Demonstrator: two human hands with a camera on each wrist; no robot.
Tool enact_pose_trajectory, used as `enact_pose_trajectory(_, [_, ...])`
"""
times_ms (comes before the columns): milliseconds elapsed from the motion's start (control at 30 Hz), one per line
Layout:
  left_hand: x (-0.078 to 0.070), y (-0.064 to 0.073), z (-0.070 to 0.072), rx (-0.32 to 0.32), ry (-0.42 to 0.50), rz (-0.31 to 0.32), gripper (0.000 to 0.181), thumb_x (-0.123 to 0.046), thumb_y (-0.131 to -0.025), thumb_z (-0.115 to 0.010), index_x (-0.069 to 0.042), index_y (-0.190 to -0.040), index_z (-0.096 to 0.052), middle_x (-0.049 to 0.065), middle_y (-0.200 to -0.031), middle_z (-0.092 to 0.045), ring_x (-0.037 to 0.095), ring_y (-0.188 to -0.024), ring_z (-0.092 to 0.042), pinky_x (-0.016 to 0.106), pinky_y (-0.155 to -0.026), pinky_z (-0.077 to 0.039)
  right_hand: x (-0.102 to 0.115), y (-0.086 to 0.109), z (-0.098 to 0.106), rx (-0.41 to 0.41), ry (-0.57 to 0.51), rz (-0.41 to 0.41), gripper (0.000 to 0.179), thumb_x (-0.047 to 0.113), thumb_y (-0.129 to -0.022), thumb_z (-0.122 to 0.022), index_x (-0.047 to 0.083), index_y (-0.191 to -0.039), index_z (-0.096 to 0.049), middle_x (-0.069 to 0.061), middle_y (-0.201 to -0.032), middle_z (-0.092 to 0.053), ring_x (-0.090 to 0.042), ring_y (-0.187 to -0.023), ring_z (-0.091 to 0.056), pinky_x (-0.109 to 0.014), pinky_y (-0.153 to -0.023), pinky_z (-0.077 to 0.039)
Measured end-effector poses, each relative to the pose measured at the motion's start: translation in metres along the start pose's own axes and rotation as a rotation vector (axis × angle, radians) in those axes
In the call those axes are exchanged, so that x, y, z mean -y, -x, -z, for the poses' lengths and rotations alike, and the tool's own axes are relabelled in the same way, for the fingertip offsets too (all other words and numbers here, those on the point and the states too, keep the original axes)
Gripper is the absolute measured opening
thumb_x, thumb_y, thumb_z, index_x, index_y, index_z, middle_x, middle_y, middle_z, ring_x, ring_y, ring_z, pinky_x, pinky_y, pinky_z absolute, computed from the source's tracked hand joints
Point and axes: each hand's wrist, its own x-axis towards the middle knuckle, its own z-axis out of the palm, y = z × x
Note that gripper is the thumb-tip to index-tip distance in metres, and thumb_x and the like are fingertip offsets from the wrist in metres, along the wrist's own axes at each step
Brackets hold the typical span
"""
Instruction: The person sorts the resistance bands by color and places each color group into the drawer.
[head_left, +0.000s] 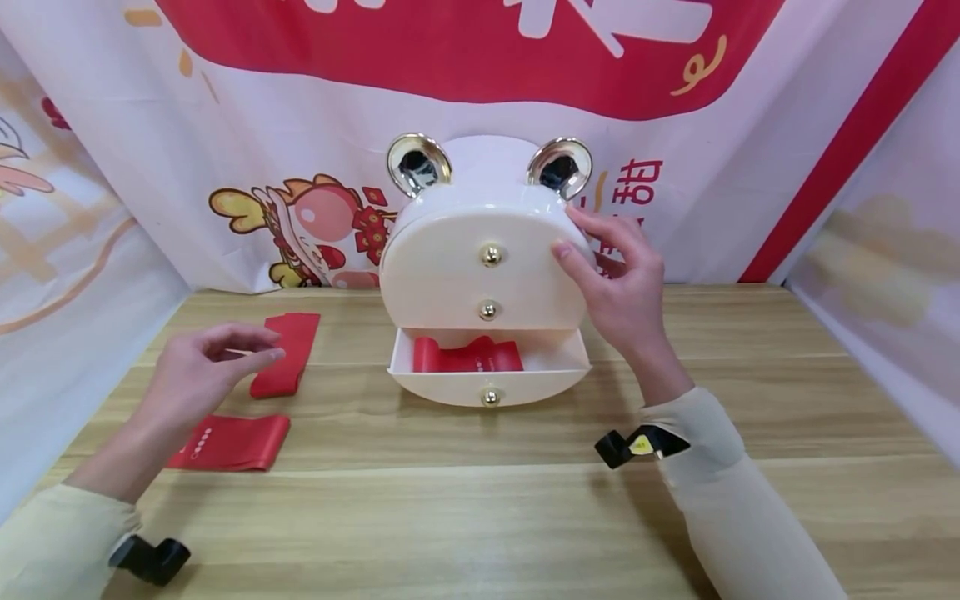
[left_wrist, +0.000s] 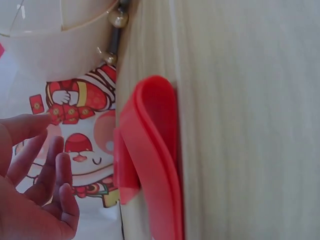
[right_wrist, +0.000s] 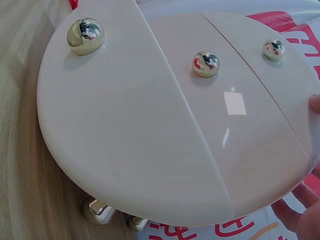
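A white rounded drawer box (head_left: 442, 287) with gold knobs and two ear-like gold rings stands at the middle back. Its bottom drawer (head_left: 442, 387) is pulled out, and a red resistance band (head_left: 468, 357) lies folded inside. My right hand (head_left: 626, 283) grips the box's upper right side, thumb on the front and fingers round the edge. Over on the left, my left hand (head_left: 198, 367) hovers with loosely bent fingers and nothing between them. Close by, one folded red band (head_left: 292, 354) lies behind it and another folded red band (head_left: 247, 442) lies nearer, partly hidden by the wrist.
A wood-grain table (head_left: 465, 517) carries everything. Behind the box hangs a white and red printed cloth (head_left: 315, 125), and similar cloth closes off both sides. Each sleeve has a small black camera mount (head_left: 153, 560) at the wrist.
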Motion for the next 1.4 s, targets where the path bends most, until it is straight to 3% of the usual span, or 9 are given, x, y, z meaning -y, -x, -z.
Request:
enact_pose_trajectory(100, [0.009, -0.003, 0.000, 0.048, -0.050, 0.039, 0.061, -0.055, -0.099, -0.068, -0.015, -0.145, -0.063, 0.017, -0.144, -0.062, 0.035, -0.123, -0.058, 0.024, -0.078, -0.056, 0.000, 0.000, 0.000, 0.002, 0.001, -0.002, 0.040, 0.031, -0.097, -0.078, 0.028, -0.137, -0.073, 0.001, -0.133, -0.067, -0.016, -0.116, -0.063, -0.024, -0.090, -0.063])
enact_pose_trajectory(200, [0.017, -0.007, 0.001, 0.097, -0.086, 0.078, 0.065, -0.055, -0.098, -0.070, -0.013, -0.147, -0.061, 0.024, -0.153, -0.052, 0.043, -0.132, -0.050, 0.030, -0.082, -0.053, -0.001, 0.000, 0.000, 0.003, 0.001, -0.001, 0.040, 0.031, -0.097, -0.078, 0.028, -0.137, -0.073, 0.001, -0.134, -0.067, -0.016, -0.116, -0.064, -0.024, -0.090, -0.063])
enact_pose_trajectory(633, [0.030, -0.017, 0.003, 0.212, -0.202, 0.101, 0.064, -0.042, -0.093, -0.080, -0.010, -0.147, -0.062, 0.032, -0.153, -0.044, 0.050, -0.130, -0.043, 0.042, -0.082, -0.050, -0.002, -0.001, 0.000, 0.003, 0.005, 0.002, 0.040, 0.031, -0.097, -0.078, 0.028, -0.137, -0.073, 0.001, -0.133, -0.067, -0.016, -0.115, -0.063, -0.023, -0.089, -0.063])
enact_pose_trajectory(833, [0.031, -0.019, 0.002, 0.234, -0.206, 0.129, 0.065, -0.036, -0.090, -0.083, -0.009, -0.146, -0.063, 0.034, -0.151, -0.041, 0.050, -0.127, -0.044, 0.035, -0.077, -0.053, -0.002, 0.000, 0.000, 0.005, -0.005, -0.001, 0.040, 0.029, -0.097, -0.079, 0.028, -0.137, -0.073, 0.000, -0.133, -0.067, -0.016, -0.115, -0.063, -0.023, -0.089, -0.063])
enact_pose_trajectory(1067, [0.026, -0.022, 0.000, 0.226, -0.238, 0.124, 0.059, -0.030, -0.094, -0.080, -0.009, -0.146, -0.061, 0.032, -0.146, -0.047, 0.046, -0.120, -0.049, 0.030, -0.074, -0.053, -0.001, 0.000, 0.001, 0.003, -0.003, -0.001, 0.041, 0.031, -0.097, -0.079, 0.028, -0.137, -0.073, 0.000, -0.133, -0.067, -0.016, -0.116, -0.063, -0.024, -0.090, -0.063])
enact_pose_trajectory(1400, [0.010, -0.022, -0.004, 0.065, -0.280, 0.044, 0.040, -0.026, -0.104, -0.065, -0.004, -0.138, -0.064, 0.030, -0.133, -0.063, 0.043, -0.112, -0.054, 0.037, -0.073, -0.045, -0.002, -0.002, 0.001, 0.008, -0.007, 0.004, 0.040, 0.025, -0.097, -0.079, 0.026, -0.136, -0.073, -0.003, -0.132, -0.067, -0.015, -0.116, -0.063, -0.022, -0.088, -0.063])
